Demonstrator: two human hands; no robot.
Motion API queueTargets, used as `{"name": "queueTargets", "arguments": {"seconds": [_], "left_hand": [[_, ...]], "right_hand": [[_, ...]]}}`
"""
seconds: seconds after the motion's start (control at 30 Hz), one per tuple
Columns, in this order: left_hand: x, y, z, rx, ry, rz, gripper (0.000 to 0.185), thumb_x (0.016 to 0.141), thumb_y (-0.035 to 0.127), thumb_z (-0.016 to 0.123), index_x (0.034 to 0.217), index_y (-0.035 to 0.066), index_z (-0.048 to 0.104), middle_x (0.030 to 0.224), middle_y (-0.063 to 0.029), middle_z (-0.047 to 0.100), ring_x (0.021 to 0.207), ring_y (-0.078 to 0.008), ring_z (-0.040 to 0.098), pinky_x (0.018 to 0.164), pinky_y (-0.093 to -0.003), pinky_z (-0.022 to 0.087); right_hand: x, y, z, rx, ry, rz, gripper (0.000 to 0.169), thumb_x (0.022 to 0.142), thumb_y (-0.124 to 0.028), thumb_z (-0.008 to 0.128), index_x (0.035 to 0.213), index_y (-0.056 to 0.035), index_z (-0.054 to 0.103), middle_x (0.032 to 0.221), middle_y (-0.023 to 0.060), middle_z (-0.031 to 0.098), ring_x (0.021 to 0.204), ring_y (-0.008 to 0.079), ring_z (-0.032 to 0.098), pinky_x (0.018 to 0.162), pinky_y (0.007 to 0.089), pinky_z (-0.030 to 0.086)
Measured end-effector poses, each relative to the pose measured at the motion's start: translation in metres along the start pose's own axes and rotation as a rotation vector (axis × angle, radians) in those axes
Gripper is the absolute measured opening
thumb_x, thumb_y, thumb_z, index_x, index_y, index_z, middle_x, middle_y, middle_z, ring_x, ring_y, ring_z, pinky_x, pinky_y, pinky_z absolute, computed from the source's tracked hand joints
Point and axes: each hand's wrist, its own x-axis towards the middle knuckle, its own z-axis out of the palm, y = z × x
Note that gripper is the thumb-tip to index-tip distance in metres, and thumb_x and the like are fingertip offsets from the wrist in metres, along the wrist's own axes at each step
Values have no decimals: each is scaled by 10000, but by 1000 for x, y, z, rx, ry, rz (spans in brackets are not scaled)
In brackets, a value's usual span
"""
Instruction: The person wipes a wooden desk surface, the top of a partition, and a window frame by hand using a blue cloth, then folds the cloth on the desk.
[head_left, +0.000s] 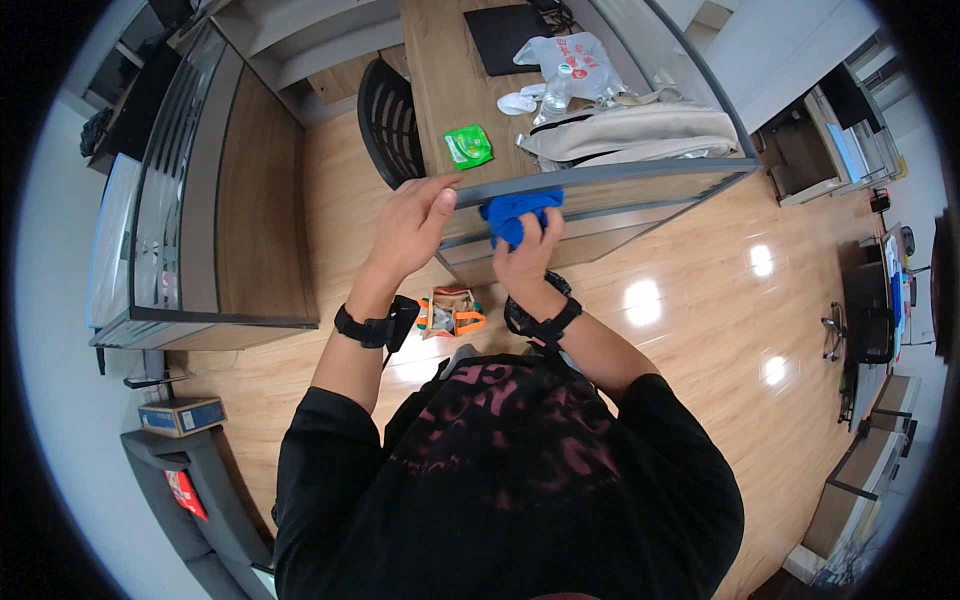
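My left hand (412, 225) is at the left end of the desk partition's grey top rail (600, 178), with its thumb and fingertips by the rail. Whether it grips the rail or only rests there, I cannot tell. In my right hand (529, 259) is a bunched blue cloth (516, 214), pressed against the glass panel (637, 206) just under the rail. Part of the cloth is hidden by my fingers. Behind the partition, a green packet (469, 146) lies on the wooden desk (442, 82), close to my left hand.
On the desk are a beige bag (645, 131), a clear plastic bottle (555, 94), a white plastic bag (577, 60) and a black laptop (502, 37). A black mesh chair (390, 120) stands at its left side. A paper bag with orange handles (450, 311) sits on the floor near my feet.
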Motion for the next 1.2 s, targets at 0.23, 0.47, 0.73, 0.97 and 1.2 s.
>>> {"name": "queueTargets", "arguments": {"seconds": [0.23,0.47,0.73,0.97,1.2], "left_hand": [[0,0,5,114,32,117,369,951,335,548,1116,23,658,978,-158,655,945,-361,589,841,-443,468],[-3,9,14,146,78,-25,288,952,273,572,1106,51,670,968,-162,659,916,-355,608,794,-401,488],[4,8,33,492,202,-32,253,967,269,567,1035,69,706,928,-117,687,838,-320,607,754,-397,476],[24,26,78,871,248,-308,399,1031,425,393,1092,190,710,1024,-17,693,1036,-239,623,1021,-613,314],[31,33,94,883,279,-236,341,1023,358,424,1041,201,727,949,7,683,938,-232,625,967,-484,378]], "right_hand": [[-34,-39,39,13,-381,-293,427,746,-113,662,1135,-289,659,1220,154,457,1098,396,445,916,552,387],[-27,22,10,-13,-514,-482,378,738,-162,653,1082,-319,659,1151,72,502,1058,341,461,913,493,414],[21,200,-96,-264,-267,-262,398,703,-73,667,1021,-313,664,1186,74,470,1133,369,427,971,504,408],[76,301,-190,-280,-144,-137,563,646,1,668,1155,-221,579,1274,155,429,1164,446,413,1007,550,380],[55,345,-216,-368,-230,-17,596,612,62,666,1163,-136,556,1311,216,423,1109,480,426,934,588,393]]}}
